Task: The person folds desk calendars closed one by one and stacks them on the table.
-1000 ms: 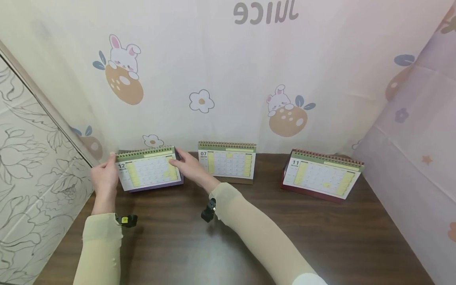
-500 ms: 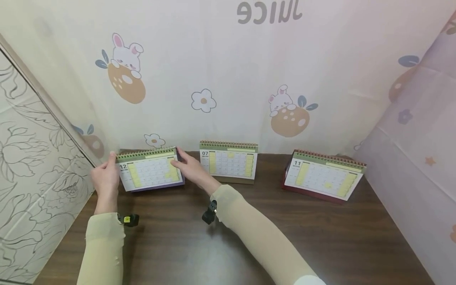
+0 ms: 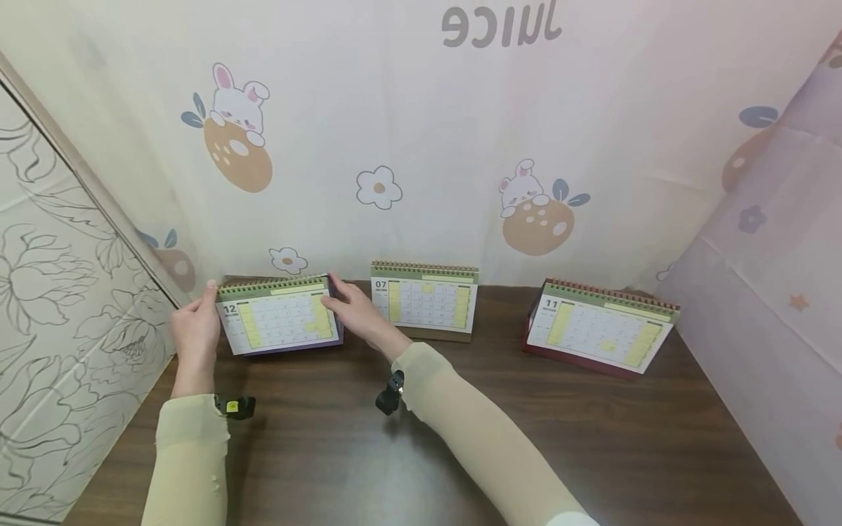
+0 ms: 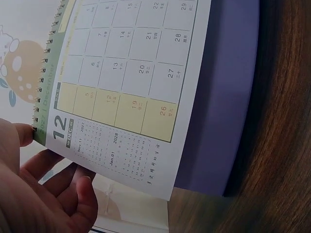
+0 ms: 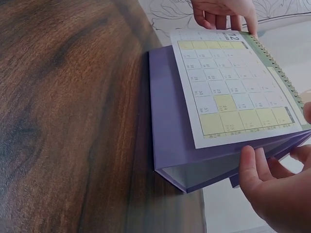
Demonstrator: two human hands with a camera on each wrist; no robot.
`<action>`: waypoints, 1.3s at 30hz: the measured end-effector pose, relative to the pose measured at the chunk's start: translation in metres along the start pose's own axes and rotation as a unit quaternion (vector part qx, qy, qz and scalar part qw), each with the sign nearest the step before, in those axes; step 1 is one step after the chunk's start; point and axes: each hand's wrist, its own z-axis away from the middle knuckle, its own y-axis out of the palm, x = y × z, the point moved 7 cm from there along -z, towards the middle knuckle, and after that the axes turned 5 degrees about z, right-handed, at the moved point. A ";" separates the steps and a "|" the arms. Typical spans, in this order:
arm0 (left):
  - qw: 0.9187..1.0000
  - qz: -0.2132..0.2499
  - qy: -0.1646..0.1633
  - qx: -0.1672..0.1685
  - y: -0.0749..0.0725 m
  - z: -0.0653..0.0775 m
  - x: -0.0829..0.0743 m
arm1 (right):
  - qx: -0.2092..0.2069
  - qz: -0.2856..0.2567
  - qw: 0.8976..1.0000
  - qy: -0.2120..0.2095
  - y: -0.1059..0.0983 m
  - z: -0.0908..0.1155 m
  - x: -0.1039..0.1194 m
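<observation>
A desk calendar with a purple stand [image 5: 167, 107] and a page numbered 12 [image 3: 279, 321] stands at the left of the table, its spiral edge up. My left hand [image 3: 197, 329] holds its upper left corner; in the left wrist view the thumb is by the spiral end and the curled fingers [image 4: 60, 179] are at the side edge, partly behind the page. At the right end, my right hand [image 3: 358, 314] grips the calendar's side. Its fingertips [image 5: 249, 162] touch near the open end of the stand in the right wrist view. The far side of the stand is hidden.
A calendar showing 07 [image 3: 427, 303] stands just right of my right hand. Another calendar, showing 11 on a dark red stand [image 3: 598, 329], is farther right. A printed cloth [image 3: 421, 109] hangs behind the brown wooden table [image 3: 316, 438], and a flower-patterned panel [image 3: 72, 329] borders the left.
Both hands stay at the two ends of the 12 calendar. The whole scene shifts slightly to the right in the head view; nothing else visibly moves.
</observation>
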 end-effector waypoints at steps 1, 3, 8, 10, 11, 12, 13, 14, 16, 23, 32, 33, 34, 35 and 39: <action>1.000 0.002 0.002 0.003 0.001 0.000 0.000 | 0.003 -0.001 1.000 0.001 0.000 0.000 0.000; 1.000 0.005 0.006 0.006 0.001 0.000 0.000 | 0.009 -0.008 1.000 0.005 0.000 0.000 0.001; 1.000 0.021 -0.004 0.016 0.004 0.001 0.001 | 0.016 -0.035 0.999 0.014 0.000 0.001 0.001; 0.999 0.032 -0.011 0.022 0.006 0.002 0.002 | 0.017 -0.042 0.999 0.015 0.001 0.001 0.001; 0.999 0.040 -0.014 0.025 0.006 0.003 0.002 | 0.016 -0.044 0.999 0.013 0.000 0.001 0.002; 0.998 0.048 -0.016 0.027 0.007 0.004 0.002 | 0.015 -0.047 0.999 0.009 0.000 0.001 0.002; 0.998 0.056 -0.016 0.030 0.007 0.004 0.001 | 0.014 -0.049 0.999 0.006 0.000 0.001 0.003; 0.997 0.065 -0.016 0.033 0.007 0.004 0.001 | 0.013 -0.052 0.999 0.001 -0.001 0.001 0.003; 0.995 0.088 -0.018 0.036 0.008 0.005 0.001 | 0.008 -0.060 0.998 -0.009 -0.002 0.002 0.006; 0.990 0.137 -0.015 0.029 0.005 0.006 -0.002 | 0.005 -0.074 0.997 -0.032 -0.003 0.002 0.013; 0.982 0.186 -0.017 0.027 0.004 0.006 -0.006 | 0.011 -0.095 0.994 -0.043 -0.005 0.005 0.019; 0.980 0.197 -0.017 0.024 0.003 0.006 -0.007 | 0.013 -0.099 0.994 -0.046 -0.005 0.005 0.019; 0.978 0.206 -0.016 0.021 0.003 0.006 -0.008 | 0.014 -0.103 0.993 -0.049 -0.005 0.006 0.021; 0.976 0.216 -0.013 0.018 0.002 0.006 -0.009 | 0.015 -0.108 0.993 -0.052 -0.006 0.006 0.022; 0.968 0.252 -0.003 0.011 0.002 0.006 -0.012 | 0.015 -0.122 0.991 -0.061 -0.007 0.008 0.025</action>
